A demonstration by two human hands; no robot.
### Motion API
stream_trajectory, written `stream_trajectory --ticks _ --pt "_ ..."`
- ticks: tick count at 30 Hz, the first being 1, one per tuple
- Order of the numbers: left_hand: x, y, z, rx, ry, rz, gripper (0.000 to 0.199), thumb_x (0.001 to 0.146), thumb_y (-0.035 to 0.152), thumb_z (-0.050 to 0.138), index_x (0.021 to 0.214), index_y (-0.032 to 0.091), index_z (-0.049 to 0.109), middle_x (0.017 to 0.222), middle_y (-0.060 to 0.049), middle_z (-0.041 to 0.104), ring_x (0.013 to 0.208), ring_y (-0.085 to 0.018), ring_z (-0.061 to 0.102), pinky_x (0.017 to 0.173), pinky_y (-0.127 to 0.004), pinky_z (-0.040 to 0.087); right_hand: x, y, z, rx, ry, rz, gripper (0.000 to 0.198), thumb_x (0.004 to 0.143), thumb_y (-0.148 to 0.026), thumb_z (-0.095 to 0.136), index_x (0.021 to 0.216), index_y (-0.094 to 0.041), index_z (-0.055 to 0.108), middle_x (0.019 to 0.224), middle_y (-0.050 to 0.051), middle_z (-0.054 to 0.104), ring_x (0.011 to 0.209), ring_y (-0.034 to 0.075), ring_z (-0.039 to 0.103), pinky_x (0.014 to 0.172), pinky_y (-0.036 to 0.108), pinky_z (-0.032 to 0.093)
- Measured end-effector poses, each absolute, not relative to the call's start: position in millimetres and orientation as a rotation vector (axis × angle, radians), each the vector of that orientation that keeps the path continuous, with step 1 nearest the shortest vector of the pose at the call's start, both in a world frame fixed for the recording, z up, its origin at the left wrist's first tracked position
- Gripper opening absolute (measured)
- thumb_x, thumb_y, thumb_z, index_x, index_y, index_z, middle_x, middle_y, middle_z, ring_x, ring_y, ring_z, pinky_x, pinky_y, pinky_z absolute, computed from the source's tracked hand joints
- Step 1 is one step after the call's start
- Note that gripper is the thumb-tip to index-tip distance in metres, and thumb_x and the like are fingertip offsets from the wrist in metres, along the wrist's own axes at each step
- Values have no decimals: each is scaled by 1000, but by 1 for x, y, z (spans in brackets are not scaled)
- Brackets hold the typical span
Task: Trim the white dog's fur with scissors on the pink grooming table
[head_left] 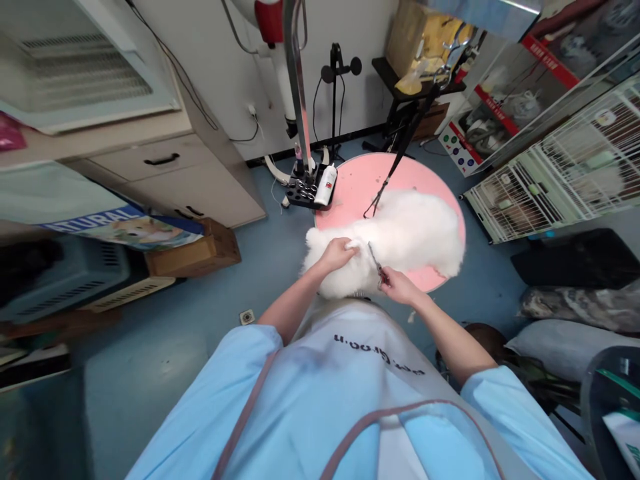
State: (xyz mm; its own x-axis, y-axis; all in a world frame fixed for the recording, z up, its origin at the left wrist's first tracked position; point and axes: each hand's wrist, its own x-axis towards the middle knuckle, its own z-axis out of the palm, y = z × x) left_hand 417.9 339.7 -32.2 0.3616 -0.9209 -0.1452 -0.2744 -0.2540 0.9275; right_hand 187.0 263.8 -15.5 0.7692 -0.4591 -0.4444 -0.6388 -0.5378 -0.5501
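A fluffy white dog [420, 227] lies across a round pink grooming table [357, 173] in front of me, its head end toward the left. My left hand [338, 255] is closed on a tuft of white fur near that end; whether it is an ear I cannot tell. In my right hand [399, 287] is a pair of scissors [374, 257], blades pointing up and left against the fur, just right of my left hand. A black grooming strap [397, 157] hangs down to the dog's neck area.
A metal post [299, 93] rises at the table's back left, with a black tool tray [303, 193] holding scissors and a white bottle [326, 185]. White wire cages [565, 160] stand to the right. A wooden cabinet [210, 173] and a cardboard box [215, 250] are on the left.
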Motion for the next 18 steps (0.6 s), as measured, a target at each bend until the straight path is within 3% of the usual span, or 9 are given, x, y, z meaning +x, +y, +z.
stream_trajectory --ticks 18 --pt "417 340 -27 1529 -917 -1096 16 69 28 62 67 12 67 66 0 68 65 -14 58 65 -23 43 192 245 6 -2220 641 395 13 73 -19 52 85 -21 48 75 -1 55 68 15 49 64 26 35"
